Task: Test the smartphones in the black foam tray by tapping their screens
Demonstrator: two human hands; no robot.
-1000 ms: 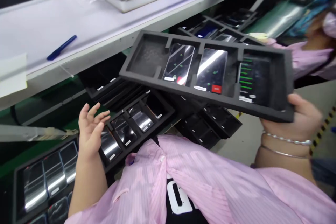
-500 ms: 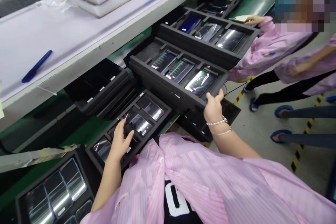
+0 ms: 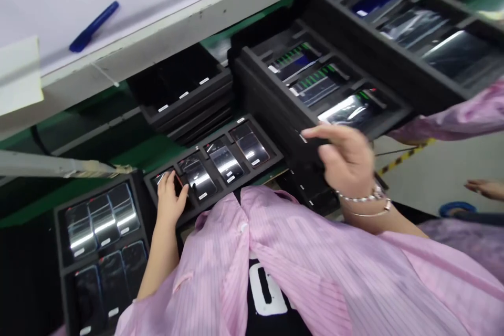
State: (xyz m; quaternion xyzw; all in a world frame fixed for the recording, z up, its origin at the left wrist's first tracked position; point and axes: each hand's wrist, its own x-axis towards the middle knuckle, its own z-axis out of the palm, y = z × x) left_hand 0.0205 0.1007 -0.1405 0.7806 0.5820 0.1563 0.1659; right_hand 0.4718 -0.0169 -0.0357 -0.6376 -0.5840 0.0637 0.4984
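My left hand point(image 3: 170, 198) lies curled over a smartphone point(image 3: 178, 182) in the end compartment of a low black foam tray point(image 3: 236, 181). Several more phones with glossy film sit in the tray's other compartments. My right hand point(image 3: 342, 160), blurred by motion, has its fingers stretched along the front wall of a second black foam tray point(image 3: 271, 100). That tray holds phones with green-lined screens point(image 3: 315, 84) and sits above other dark trays. My hand hides part of its front corner.
A blue pen point(image 3: 93, 26) lies on a white shelf point(image 3: 157, 21) overhead. A stack of black trays point(image 3: 185, 100) stands beneath it. Another phone tray point(image 3: 98, 220) is at lower left, and a further one point(image 3: 378, 52) at upper right. A co-worker's hand point(image 3: 484, 188) shows at right.
The second tray has come down from mid-air onto the stack at a flatter angle. My left hand has dropped from raised with spread fingers onto a phone. My view has tilted downward.
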